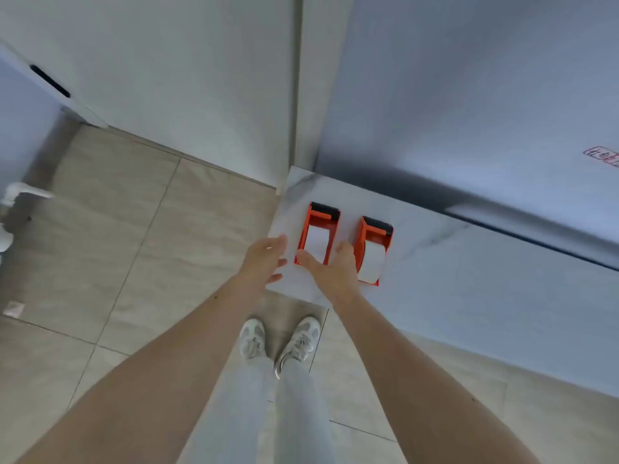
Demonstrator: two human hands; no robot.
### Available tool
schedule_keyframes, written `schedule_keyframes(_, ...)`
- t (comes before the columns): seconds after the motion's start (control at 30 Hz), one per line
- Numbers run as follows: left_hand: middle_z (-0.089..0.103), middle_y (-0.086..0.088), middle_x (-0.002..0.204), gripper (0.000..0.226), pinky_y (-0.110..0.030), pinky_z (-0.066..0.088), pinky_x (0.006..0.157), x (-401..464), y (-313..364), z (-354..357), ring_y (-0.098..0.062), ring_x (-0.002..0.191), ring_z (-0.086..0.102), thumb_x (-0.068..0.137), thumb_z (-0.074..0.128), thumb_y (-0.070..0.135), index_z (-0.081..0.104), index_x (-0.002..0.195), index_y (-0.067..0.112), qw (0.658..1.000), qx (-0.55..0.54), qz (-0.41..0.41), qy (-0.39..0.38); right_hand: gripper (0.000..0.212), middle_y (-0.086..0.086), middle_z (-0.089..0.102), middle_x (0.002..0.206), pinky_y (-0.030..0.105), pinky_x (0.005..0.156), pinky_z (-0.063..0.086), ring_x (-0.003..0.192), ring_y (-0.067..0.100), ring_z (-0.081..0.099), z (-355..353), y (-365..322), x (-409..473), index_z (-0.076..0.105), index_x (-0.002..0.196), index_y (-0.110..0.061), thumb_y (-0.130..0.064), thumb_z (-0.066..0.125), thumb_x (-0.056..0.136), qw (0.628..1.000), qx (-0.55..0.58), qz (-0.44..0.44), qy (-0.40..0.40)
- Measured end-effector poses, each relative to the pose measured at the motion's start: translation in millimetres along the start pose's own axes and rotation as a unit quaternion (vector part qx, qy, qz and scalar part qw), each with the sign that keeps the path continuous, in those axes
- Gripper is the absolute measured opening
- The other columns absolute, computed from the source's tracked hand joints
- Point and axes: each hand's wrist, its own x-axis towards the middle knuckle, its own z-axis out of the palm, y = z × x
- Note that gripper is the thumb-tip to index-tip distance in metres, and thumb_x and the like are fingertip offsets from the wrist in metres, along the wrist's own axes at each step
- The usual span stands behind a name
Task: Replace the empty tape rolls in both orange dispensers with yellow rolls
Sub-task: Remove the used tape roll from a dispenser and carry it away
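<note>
Two orange tape dispensers stand side by side on a white marble-look counter (469, 262), near its left end. The left dispenser (320, 229) and the right dispenser (373, 244) each have a black front bar and a pale roll inside. My right hand (330, 271) lies between them, thumb touching the near end of the left dispenser, fingers by the right one. My left hand (264, 262) hovers with relaxed fingers just left of the left dispenser, at the counter's edge, holding nothing. No yellow rolls are in view.
A grey metal appliance front (485, 112) rises behind the counter, a white wall panel (167, 78) to its left. Beige floor tiles (100, 246) spread below. My feet in pale shoes (281, 339) stand close to the counter's corner. White pipes (13, 202) sit at the far left.
</note>
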Motion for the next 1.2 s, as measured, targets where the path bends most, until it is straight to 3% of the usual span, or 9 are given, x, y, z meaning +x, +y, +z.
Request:
schedule_keyframes(0.2,0.065,-0.012,0.113,0.044,-0.036,0.051,0.083,43,-29,11,-0.025,0.098,0.064,0.099,0.055,0.036,0.057,0.127,0.002,0.999,0.025,-0.031,-0.002,0.078,-0.004,0.052,0.136,0.035,0.106,0.042,0.129,0.020,0.050,26,15,29,0.038,0.144,-0.013,-0.046,0.074,0.083,0.998,0.044,0.017,0.047)
schedule_keyframes(0.3,0.071,-0.016,0.111,0.042,-0.033,0.053,0.079,59,-32,15,-0.027,0.097,0.070,0.097,0.060,0.035,0.060,0.121,0.001,0.998,0.036,-0.037,-0.026,0.046,-0.006,0.063,0.116,0.036,0.097,0.050,0.111,0.018,0.061,33,18,42,0.052,0.122,-0.020,-0.042,0.071,0.086,0.995,0.075,0.019,0.056)
schedule_keyframes(0.47,0.073,-0.018,0.112,0.029,-0.030,0.059,0.070,74,-41,18,-0.027,0.095,0.074,0.099,0.060,0.022,0.062,0.117,-0.001,0.997,-0.024,-0.068,-0.034,0.013,0.001,0.067,0.093,0.033,0.081,0.053,0.088,0.019,0.064,35,25,52,0.058,0.097,-0.019,-0.029,0.065,0.092,0.993,0.115,0.018,0.022)
schedule_keyframes(0.57,0.074,-0.021,0.109,0.023,-0.025,0.059,0.061,77,-45,16,-0.024,0.085,0.074,0.098,0.059,0.010,0.065,0.114,-0.005,0.996,-0.046,-0.066,-0.025,0.030,0.023,0.065,0.103,0.050,0.086,0.055,0.095,0.038,0.062,35,23,54,0.060,0.102,-0.006,-0.035,0.061,0.093,0.991,0.127,0.022,0.023)
schedule_keyframes(0.67,0.074,-0.022,0.101,0.019,-0.022,0.059,0.055,79,-48,19,-0.017,0.070,0.073,0.095,0.059,0.003,0.067,0.109,-0.007,0.999,-0.015,-0.038,0.006,0.036,0.028,0.062,0.109,0.053,0.089,0.053,0.089,0.039,0.063,35,14,55,0.059,0.105,-0.001,-0.034,0.061,0.092,0.988,0.150,0.032,0.022)
schedule_keyframes(0.8,0.074,-0.026,0.098,0.014,-0.021,0.059,0.055,84,-52,24,-0.017,0.066,0.074,0.093,0.061,0.000,0.069,0.102,-0.008,0.999,0.007,-0.021,0.027,0.046,0.022,0.056,0.082,0.038,0.073,0.051,0.075,0.020,0.053,31,-4,54,0.058,0.104,0.008,-0.034,0.063,0.088,0.982,0.177,0.047,0.042)
schedule_keyframes(0.9,0.073,-0.022,0.095,0.014,-0.020,0.059,0.054,85,-51,25,-0.019,0.069,0.072,0.094,0.059,-0.002,0.067,0.104,-0.009,0.999,0.008,-0.022,0.029,0.035,0.007,0.059,0.078,0.037,0.069,0.052,0.072,0.020,0.057,22,-13,56,0.063,0.095,0.005,-0.030,0.065,0.091,0.978,0.187,0.072,0.054)
schedule_keyframes(1.0,0.069,-0.015,0.081,0.010,-0.018,0.058,0.052,84,-49,25,-0.010,0.054,0.071,0.095,0.057,-0.005,0.066,0.099,-0.006,0.999,-0.004,-0.021,0.034,0.021,0.007,0.064,0.078,0.037,0.065,0.056,0.072,0.022,0.064,11,-24,60,0.065,0.082,-0.008,-0.027,0.067,0.090,0.974,0.198,0.100,0.054)
schedule_keyframes(1.2,0.067,-0.016,0.082,0.005,-0.019,0.060,0.055,79,-52,19,-0.008,0.050,0.070,0.095,0.059,-0.004,0.064,0.095,-0.004,0.999,-0.045,-0.021,0.019,0.025,-0.003,0.060,0.068,0.013,0.035,0.041,0.060,0.012,0.060,-16,-52,68,0.054,0.083,-0.015,-0.034,0.069,0.089,0.951,0.261,0.150,0.072)
